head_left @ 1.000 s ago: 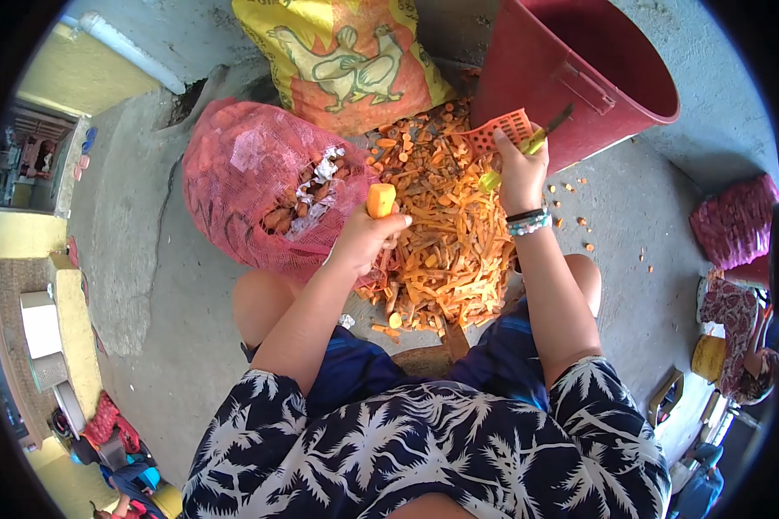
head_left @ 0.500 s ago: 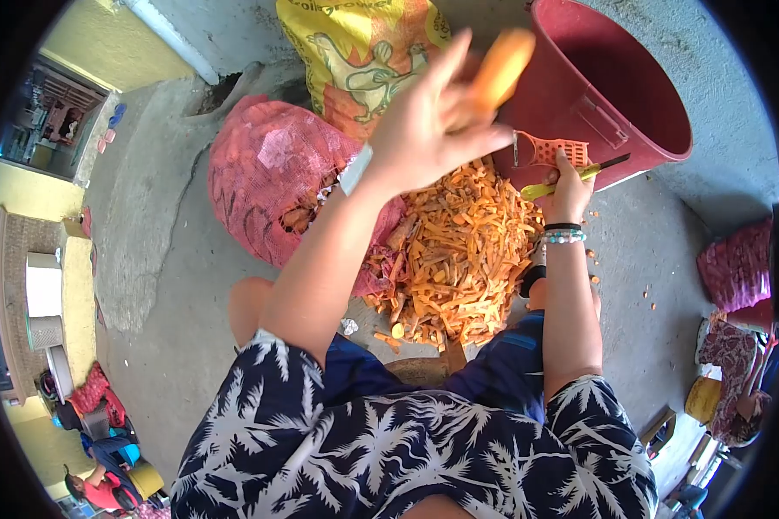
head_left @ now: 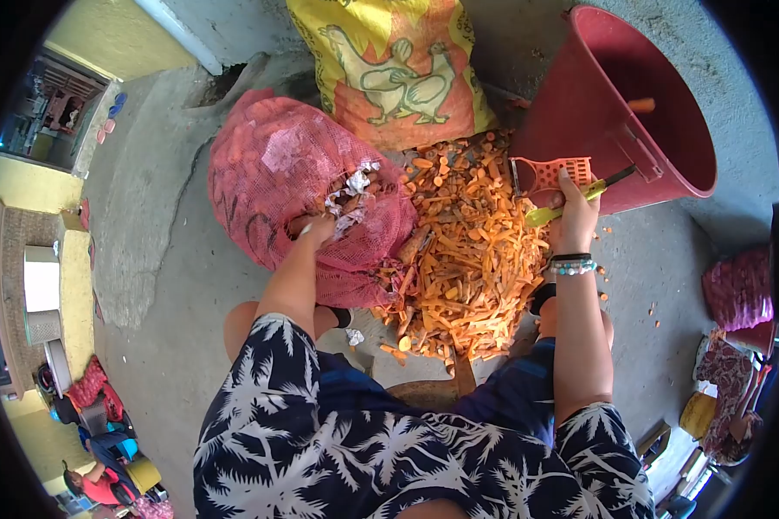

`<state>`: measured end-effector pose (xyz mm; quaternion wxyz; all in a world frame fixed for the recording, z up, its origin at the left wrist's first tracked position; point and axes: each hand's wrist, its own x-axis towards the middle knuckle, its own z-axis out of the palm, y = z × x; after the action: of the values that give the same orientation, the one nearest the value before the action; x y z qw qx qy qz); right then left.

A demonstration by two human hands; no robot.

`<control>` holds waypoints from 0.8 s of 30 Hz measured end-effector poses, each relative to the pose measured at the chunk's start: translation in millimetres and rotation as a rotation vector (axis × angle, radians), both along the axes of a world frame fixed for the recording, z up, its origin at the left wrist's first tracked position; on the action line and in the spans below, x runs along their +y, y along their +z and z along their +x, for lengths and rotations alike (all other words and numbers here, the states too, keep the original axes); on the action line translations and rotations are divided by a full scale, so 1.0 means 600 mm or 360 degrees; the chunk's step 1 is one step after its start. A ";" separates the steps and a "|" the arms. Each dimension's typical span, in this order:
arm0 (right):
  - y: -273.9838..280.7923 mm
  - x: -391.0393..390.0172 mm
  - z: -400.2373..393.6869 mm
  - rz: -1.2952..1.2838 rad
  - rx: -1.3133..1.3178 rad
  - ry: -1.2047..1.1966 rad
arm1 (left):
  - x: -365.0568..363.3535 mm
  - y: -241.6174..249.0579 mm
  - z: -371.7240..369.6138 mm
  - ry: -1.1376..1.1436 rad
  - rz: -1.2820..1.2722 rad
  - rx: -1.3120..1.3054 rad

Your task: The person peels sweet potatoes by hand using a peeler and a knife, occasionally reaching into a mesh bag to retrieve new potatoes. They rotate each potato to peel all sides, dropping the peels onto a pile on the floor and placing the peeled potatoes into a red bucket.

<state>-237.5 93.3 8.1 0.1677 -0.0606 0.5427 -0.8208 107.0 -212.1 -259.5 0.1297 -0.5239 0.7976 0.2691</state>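
Observation:
My left hand reaches into the torn opening of a red mesh sack; its fingers are hidden among the unpeeled carrots and crumpled white paper. In my closed right hand are an orange vegetable peeler with a perforated handle and a knife with a yellow-green handle and dark blade. Between my arms lies a heap of carrot peelings and cut ends. A peeled carrot shows inside the mouth of the tilted red bin, beyond my right hand.
A yellow and orange feed sack with chickens printed on it stands against the wall behind the heap. A wooden board sits between my legs. Paper scrap lies on the concrete floor. At far left, a person sits.
My left hand has swung from near the red bin down to the mesh sack. It has let go of the orange carrot, which now shows in the bin's mouth. My right hand keeps its tools.

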 end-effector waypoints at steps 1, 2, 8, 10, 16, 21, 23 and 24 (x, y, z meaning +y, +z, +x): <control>0.000 -0.003 -0.002 -0.0003 -0.0009 0.0003 | -0.027 -0.024 0.045 -0.0205 -0.0269 -0.0240; -0.001 -0.007 -0.004 -0.0005 -0.0011 0.0015 | -0.036 0.024 0.068 -0.0234 -0.0188 -0.0323; -0.007 -0.033 -0.002 0.0039 -0.0092 0.0123 | -0.207 0.030 0.160 0.1274 -0.0657 0.0826; -0.012 -0.040 -0.002 0.0075 -0.0110 0.0143 | -0.115 0.135 0.073 0.1204 -0.1169 0.0500; -0.024 -0.051 0.007 0.0065 -0.0150 0.0204 | -0.095 0.134 0.054 0.0281 -0.0634 -0.0158; -0.029 -0.055 0.011 0.0127 -0.0139 0.0207 | -0.190 0.001 0.113 0.0004 -0.0440 -0.0268; -0.027 -0.057 0.014 0.0218 -0.0166 0.0202 | -0.174 0.029 0.088 0.0078 -0.0247 -0.0335; -0.029 -0.058 0.014 0.0219 -0.0166 0.0197 | -0.172 0.031 0.086 0.0073 -0.0246 -0.0335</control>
<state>-229.1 58.6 -9.1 0.2499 -0.0395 0.5834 -0.7718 158.4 -315.4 -241.2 0.1655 -0.5758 0.7859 0.1533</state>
